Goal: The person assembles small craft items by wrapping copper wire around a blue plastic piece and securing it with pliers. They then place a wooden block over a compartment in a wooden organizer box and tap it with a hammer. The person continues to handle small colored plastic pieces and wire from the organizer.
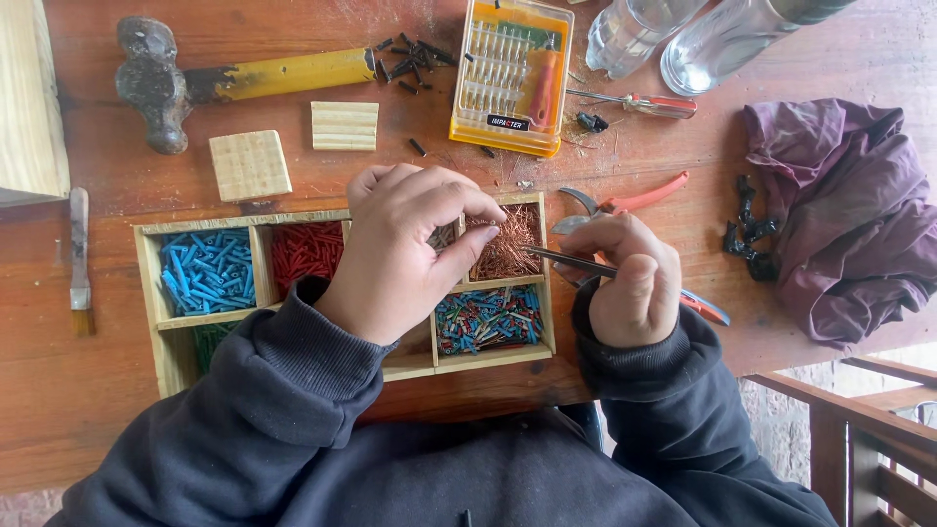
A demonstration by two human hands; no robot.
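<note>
The left hand [395, 249] covers the middle compartments of the wooden tray [148, 283], and what its fingertips pinch is too small to tell. Its sleeve hides most of the green pieces [210, 340]. The tweezers [566, 260] vanish into the right hand [634, 283], which also hides the middle of the pliers [639, 200] beneath. The two clear bottles [683, 34] are cut off by the top edge, and the wooden block [29, 98] by the left edge of the desk view
</note>
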